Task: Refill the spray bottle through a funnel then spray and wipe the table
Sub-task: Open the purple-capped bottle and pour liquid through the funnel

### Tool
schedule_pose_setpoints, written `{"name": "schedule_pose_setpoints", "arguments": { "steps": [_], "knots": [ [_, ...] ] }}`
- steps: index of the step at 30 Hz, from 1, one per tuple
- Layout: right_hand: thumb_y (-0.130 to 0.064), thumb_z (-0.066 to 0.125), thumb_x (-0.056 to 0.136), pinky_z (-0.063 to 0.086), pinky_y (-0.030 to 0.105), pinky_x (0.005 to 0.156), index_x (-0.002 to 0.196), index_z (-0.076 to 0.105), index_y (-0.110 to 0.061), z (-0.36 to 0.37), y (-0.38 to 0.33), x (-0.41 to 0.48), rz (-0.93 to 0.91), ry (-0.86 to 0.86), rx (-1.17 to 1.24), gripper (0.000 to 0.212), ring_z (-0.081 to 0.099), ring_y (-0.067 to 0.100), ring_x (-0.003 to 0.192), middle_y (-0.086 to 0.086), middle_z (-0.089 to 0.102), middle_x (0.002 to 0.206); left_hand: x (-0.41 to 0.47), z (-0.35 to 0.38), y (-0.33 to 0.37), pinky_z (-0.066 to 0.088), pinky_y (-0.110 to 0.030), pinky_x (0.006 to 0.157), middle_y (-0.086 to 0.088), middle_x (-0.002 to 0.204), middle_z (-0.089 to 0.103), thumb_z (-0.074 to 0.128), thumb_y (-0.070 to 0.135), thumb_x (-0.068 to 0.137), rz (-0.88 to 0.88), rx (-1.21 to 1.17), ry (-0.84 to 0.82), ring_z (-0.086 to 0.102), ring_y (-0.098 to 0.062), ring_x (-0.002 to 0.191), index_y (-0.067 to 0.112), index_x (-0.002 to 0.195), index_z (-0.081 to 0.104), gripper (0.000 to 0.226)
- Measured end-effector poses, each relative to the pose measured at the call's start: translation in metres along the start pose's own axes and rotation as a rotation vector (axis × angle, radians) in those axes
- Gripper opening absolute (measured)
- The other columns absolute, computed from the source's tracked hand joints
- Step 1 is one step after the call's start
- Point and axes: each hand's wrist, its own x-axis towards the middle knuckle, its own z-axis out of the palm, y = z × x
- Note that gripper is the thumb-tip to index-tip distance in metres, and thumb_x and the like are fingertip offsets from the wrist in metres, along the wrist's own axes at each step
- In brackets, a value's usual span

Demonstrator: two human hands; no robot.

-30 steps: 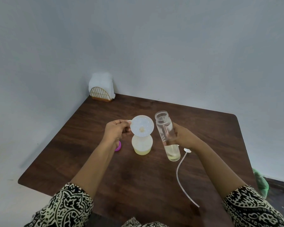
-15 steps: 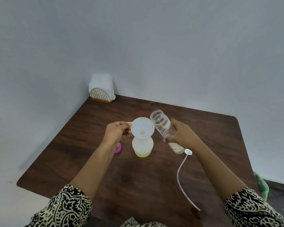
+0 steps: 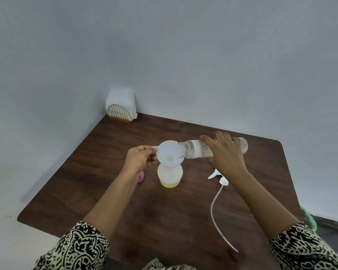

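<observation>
A translucent spray bottle (image 3: 169,175) with yellowish liquid at its bottom stands mid-table, a white funnel (image 3: 169,154) seated in its neck. My left hand (image 3: 140,159) pinches the funnel's rim tab. My right hand (image 3: 223,152) grips a clear refill bottle (image 3: 195,150) tipped almost level, its open mouth over the funnel's right edge. The white spray head (image 3: 218,177) with its long dip tube (image 3: 216,211) lies on the table under my right wrist.
A purple cap (image 3: 141,178) lies by my left wrist. A napkin holder (image 3: 121,106) with white napkins stands in the far left corner of the brown table (image 3: 86,182). Something green (image 3: 308,219) sits off the table's right edge. Walls close the back and left.
My right hand has tipped the refill bottle from upright to nearly level and moved its mouth over the funnel. My left hand has stayed on the funnel.
</observation>
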Motion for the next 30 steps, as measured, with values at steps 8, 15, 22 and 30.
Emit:
{"name": "schedule_pose_setpoints", "arguments": {
  "steps": [8,15,22,30],
  "knots": [
    [-0.005,0.074,0.057,0.045,0.046,0.077,0.110,0.063,-0.027,0.0003,-0.0006,0.0030,-0.020,0.039,-0.034,0.059,0.059,0.028,0.087,0.006,0.058,0.093,0.0015,0.0007,0.0001,0.057,-0.031,0.066,-0.011,0.076,0.069,0.066,0.003,0.086,0.004,0.002,0.002,0.060,-0.012,0.062,0.001,0.093,0.071,0.008],
    [-0.007,0.076,0.056,0.046,0.046,0.077,0.108,0.064,-0.028,0.0021,0.0024,0.0056,-0.040,0.057,-0.085,0.057,0.059,0.027,0.087,0.005,0.060,0.093,0.0006,0.0020,0.0006,0.056,-0.029,0.064,-0.010,0.077,0.070,0.066,0.003,0.087,0.008,-0.005,0.005,0.060,-0.013,0.063,0.001,0.093,0.072,0.009],
    [-0.007,0.077,0.057,0.046,0.046,0.076,0.110,0.063,-0.027,0.0042,0.0035,0.0047,-0.032,0.059,-0.027,0.058,0.059,0.027,0.087,0.005,0.059,0.092,0.0005,0.0020,0.0005,0.056,-0.028,0.062,-0.010,0.077,0.070,0.065,0.003,0.087,0.010,-0.005,0.007,0.060,-0.013,0.063,0.001,0.094,0.072,0.010],
    [-0.026,0.072,0.075,0.039,0.040,0.090,0.132,0.044,-0.034,0.0037,0.0015,-0.0002,0.052,-0.233,0.156,0.064,0.048,0.021,0.110,-0.002,0.049,0.114,-0.0003,0.0025,0.0007,0.056,-0.029,0.063,-0.010,0.078,0.070,0.066,0.003,0.087,0.006,-0.005,0.015,0.060,-0.013,0.064,0.003,0.093,0.072,0.009]
  ]
}}
